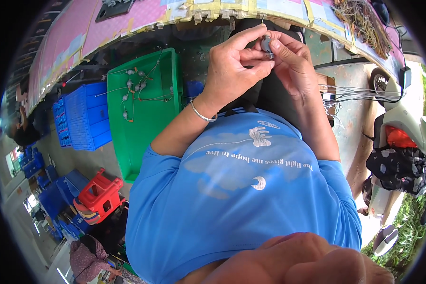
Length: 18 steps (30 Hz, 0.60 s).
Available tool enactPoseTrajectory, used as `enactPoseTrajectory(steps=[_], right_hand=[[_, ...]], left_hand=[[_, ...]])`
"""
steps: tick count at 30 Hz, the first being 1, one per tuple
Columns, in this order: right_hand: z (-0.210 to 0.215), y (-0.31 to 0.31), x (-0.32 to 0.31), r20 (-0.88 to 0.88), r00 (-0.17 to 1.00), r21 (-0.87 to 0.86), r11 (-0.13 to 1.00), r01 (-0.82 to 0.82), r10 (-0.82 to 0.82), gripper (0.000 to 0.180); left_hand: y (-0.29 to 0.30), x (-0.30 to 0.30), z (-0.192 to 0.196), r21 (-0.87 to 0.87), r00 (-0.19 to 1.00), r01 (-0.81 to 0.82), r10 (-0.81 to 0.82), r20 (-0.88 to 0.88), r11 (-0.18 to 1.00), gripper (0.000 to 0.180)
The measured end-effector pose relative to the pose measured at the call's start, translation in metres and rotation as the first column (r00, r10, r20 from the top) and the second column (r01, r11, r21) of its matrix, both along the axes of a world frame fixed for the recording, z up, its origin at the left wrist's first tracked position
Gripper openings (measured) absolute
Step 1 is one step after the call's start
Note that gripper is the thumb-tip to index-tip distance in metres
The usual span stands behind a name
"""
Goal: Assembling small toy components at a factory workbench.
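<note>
The grip of left hand and right hand is closed on a small grey part, partly hiding it, near the tabletop; leftward, a green bin holds wired grey pieces, a blue crate just beyond; tangled wires lie rightward

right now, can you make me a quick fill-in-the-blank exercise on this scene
1. The small rounded part between the left hand and right hand is coloured ____.
2. The silvery bracelet circles the person's ____ wrist.
3. The bin holding round wired pieces is coloured ____.
4. Just left of that bin stands a ____ plastic crate.

Missing words: grey; left; green; blue
</note>
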State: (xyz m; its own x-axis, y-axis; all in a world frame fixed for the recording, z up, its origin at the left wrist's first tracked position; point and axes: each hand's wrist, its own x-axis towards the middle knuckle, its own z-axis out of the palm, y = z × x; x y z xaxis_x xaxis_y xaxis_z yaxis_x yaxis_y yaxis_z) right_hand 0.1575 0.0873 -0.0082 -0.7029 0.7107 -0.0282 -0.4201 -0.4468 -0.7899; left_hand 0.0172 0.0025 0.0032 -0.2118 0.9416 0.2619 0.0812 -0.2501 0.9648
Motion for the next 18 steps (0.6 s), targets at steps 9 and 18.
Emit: enactPoseTrajectory(steps=[9, 18], right_hand=[[-0.005, -0.006, 0.000, 0.068, 0.964, 0.205, 0.949, 0.240, -0.258, 0.021], [0.007, -0.005, 0.011, 0.176, 0.954, 0.384, 0.909, 0.162, -0.244, 0.022]], left_hand=[[0.005, -0.011, -0.013, 0.178, 0.985, -0.171, 0.171, 0.019, 0.969, 0.026], [-0.017, -0.022, 0.008, 0.010, 0.998, -0.048, 0.047, 0.045, 0.999, 0.018]])
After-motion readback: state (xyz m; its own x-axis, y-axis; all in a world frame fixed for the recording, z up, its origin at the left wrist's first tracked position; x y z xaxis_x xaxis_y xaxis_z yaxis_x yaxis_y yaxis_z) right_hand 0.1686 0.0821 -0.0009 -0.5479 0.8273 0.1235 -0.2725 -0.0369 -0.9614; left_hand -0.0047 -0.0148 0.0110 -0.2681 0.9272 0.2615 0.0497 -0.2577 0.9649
